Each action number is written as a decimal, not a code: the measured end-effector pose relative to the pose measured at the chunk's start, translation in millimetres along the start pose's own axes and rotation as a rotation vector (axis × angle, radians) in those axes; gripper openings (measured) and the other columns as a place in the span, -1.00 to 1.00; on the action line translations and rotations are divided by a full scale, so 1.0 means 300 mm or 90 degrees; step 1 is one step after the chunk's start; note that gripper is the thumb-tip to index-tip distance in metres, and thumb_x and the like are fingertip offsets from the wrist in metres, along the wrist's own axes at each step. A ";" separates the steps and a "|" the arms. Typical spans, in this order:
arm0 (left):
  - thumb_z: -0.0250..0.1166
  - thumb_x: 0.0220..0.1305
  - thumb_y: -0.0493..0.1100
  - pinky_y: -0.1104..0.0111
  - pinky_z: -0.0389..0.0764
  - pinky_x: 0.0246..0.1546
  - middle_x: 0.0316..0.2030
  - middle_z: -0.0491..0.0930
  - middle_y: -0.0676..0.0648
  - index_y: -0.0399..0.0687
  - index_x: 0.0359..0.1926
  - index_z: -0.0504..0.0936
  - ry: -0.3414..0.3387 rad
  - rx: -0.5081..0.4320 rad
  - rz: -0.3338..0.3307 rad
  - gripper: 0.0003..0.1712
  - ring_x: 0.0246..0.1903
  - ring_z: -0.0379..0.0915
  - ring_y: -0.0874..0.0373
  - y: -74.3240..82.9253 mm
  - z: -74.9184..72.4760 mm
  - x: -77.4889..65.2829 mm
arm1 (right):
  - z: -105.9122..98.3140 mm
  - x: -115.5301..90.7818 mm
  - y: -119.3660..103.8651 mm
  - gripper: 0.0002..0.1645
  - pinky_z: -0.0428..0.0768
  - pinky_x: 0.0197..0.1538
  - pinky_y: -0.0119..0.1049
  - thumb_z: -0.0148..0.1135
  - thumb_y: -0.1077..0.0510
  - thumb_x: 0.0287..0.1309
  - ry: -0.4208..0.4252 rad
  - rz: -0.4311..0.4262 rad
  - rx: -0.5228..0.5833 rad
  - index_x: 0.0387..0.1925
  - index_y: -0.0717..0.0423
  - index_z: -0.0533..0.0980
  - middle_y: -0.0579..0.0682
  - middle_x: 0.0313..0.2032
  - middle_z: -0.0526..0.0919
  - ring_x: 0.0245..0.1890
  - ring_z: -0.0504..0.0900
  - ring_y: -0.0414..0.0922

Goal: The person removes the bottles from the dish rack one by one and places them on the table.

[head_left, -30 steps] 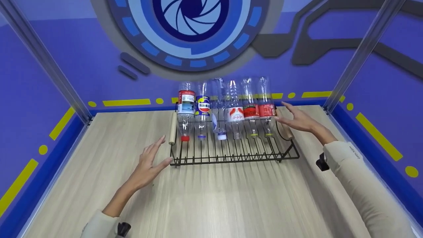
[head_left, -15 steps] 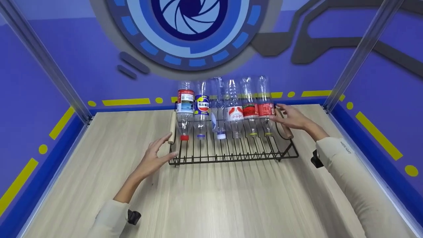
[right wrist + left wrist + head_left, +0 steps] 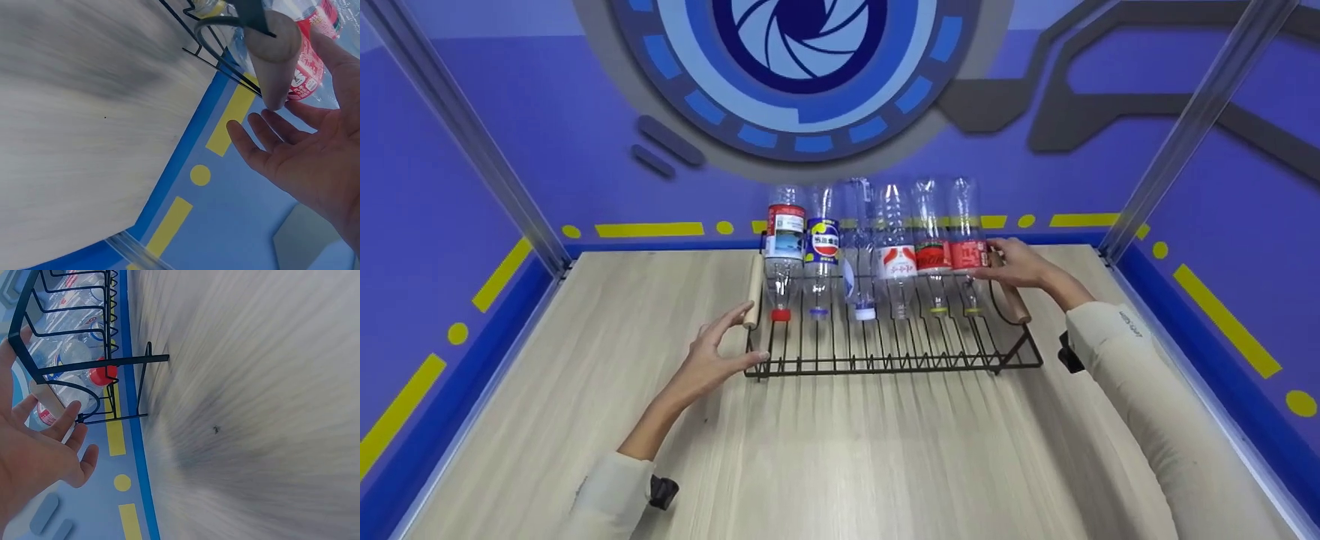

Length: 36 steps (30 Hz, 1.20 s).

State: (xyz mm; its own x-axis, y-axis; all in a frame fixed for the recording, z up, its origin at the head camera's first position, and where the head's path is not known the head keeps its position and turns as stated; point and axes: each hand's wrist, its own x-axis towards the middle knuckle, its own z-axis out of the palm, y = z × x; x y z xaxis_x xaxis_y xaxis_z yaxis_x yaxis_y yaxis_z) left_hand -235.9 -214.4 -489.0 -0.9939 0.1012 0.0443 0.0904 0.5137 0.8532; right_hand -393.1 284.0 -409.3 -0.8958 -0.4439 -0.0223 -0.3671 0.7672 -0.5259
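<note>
A black wire rack (image 3: 885, 367) with a wooden handle at each end stands on the table. Several clear plastic bottles lean in it in a row, caps toward me, among them a red-capped bottle (image 3: 785, 232) at the left end and a red-labelled bottle (image 3: 969, 255) at the right end. My left hand (image 3: 712, 364) is at the rack's left end, fingertips at the left wooden handle (image 3: 49, 398), thumb at the front corner. My right hand (image 3: 1024, 266) reaches around the right wooden handle (image 3: 274, 56), its thumb beside the red label and its other fingers spread loosely behind the handle.
The pale wooden table (image 3: 840, 465) spreads in front of the rack. Directly behind the bottles rises a blue-purple printed wall (image 3: 532, 135), and more wall panels meet it at metal corner posts (image 3: 1185, 127) on both sides.
My left hand has moved right and slightly forward to the rack's left end. My right hand has moved left, in against the right handle and end bottle. The bottles have kept their places.
</note>
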 end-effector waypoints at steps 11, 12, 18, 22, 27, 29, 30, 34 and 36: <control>0.52 0.17 0.12 -0.41 -0.06 0.41 0.49 0.28 -0.10 0.39 0.56 0.19 0.001 -0.015 0.012 0.01 0.52 0.01 -0.12 -0.004 0.009 0.005 | 0.004 0.050 -0.012 -0.35 0.42 -0.28 -0.28 0.32 -0.03 0.31 -0.016 0.054 -0.014 0.10 0.49 0.44 0.23 -0.20 0.60 -0.34 0.46 -0.10; 0.52 0.17 0.12 -0.41 -0.05 0.41 0.49 0.27 -0.10 0.40 0.56 0.19 0.000 -0.016 0.011 0.01 0.53 0.00 -0.12 -0.006 0.008 0.003 | 0.007 0.054 -0.015 -0.37 0.41 -0.28 -0.29 0.32 -0.04 0.31 -0.014 0.062 -0.014 0.07 0.47 0.45 0.21 -0.21 0.60 -0.34 0.46 -0.10; 0.52 0.18 0.08 -0.43 0.01 0.39 0.49 0.24 -0.14 0.36 0.57 0.19 -0.001 -0.030 0.002 0.01 0.52 0.02 -0.14 -0.016 0.000 -0.014 | 0.025 0.070 -0.034 -0.47 0.34 -0.36 -0.32 0.34 -0.13 0.30 0.001 0.147 0.041 -0.14 0.30 0.47 -0.01 -0.36 0.45 -0.40 0.36 -0.17; 0.54 0.16 0.05 -0.42 0.00 0.41 0.48 0.25 -0.16 0.33 0.56 0.21 -0.001 -0.041 0.005 0.02 0.51 0.01 -0.15 -0.006 0.005 0.003 | 0.011 0.064 -0.033 -0.55 0.32 -0.38 -0.33 0.36 -0.11 0.27 0.027 0.183 0.091 -0.27 0.21 0.48 -0.10 -0.43 0.40 -0.44 0.32 -0.20; 0.52 0.17 0.06 -0.41 0.01 0.41 0.49 0.25 -0.14 0.36 0.56 0.19 -0.002 -0.037 0.001 0.01 0.51 0.02 -0.13 -0.001 0.005 0.004 | 0.006 0.073 -0.027 -0.58 0.34 -0.40 -0.34 0.38 -0.09 0.24 0.051 0.202 0.101 -0.43 0.11 0.42 -0.14 -0.52 0.36 -0.49 0.32 -0.21; 0.52 0.17 0.07 -0.41 0.02 0.41 0.49 0.25 -0.13 0.37 0.56 0.19 -0.002 -0.036 -0.002 0.01 0.51 0.03 -0.13 -0.003 0.005 0.001 | 0.007 0.076 -0.030 -0.57 0.34 -0.41 -0.35 0.38 -0.09 0.23 0.055 0.209 0.107 -0.47 0.08 0.40 -0.15 -0.55 0.34 -0.51 0.32 -0.23; 0.52 0.17 0.07 -0.41 0.03 0.41 0.49 0.25 -0.14 0.37 0.56 0.19 -0.002 -0.035 -0.002 0.02 0.51 0.03 -0.13 -0.005 0.004 -0.001 | 0.007 0.077 -0.032 -0.57 0.34 -0.43 -0.36 0.38 -0.09 0.23 0.057 0.209 0.112 -0.48 0.07 0.39 -0.16 -0.57 0.33 -0.53 0.31 -0.23; 0.52 0.17 0.07 -0.41 0.01 0.41 0.48 0.24 -0.14 0.38 0.56 0.18 -0.004 -0.042 -0.001 0.02 0.51 0.04 -0.13 -0.009 0.004 -0.003 | 0.007 0.078 -0.040 -0.59 0.41 -0.49 -0.40 0.37 -0.05 0.23 0.068 0.212 0.143 -0.50 0.05 0.38 -0.18 -0.60 0.36 -0.60 0.37 -0.27; 0.52 0.17 0.07 -0.41 0.01 0.41 0.48 0.24 -0.14 0.38 0.56 0.18 -0.004 -0.044 -0.001 0.02 0.51 0.04 -0.13 -0.010 0.004 -0.003 | 0.007 0.079 -0.043 -0.60 0.45 -0.51 -0.42 0.38 -0.04 0.22 0.079 0.213 0.157 -0.51 0.05 0.39 -0.19 -0.60 0.38 -0.61 0.40 -0.28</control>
State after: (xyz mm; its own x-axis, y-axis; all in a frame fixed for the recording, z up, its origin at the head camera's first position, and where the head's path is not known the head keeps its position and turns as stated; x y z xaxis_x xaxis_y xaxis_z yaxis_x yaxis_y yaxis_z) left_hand -235.1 -215.1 -492.3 -0.9936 0.1060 0.0393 0.0835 0.4543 0.8869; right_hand -409.0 262.5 -404.8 -0.9841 -0.1190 -0.1320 0.0062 0.7193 -0.6946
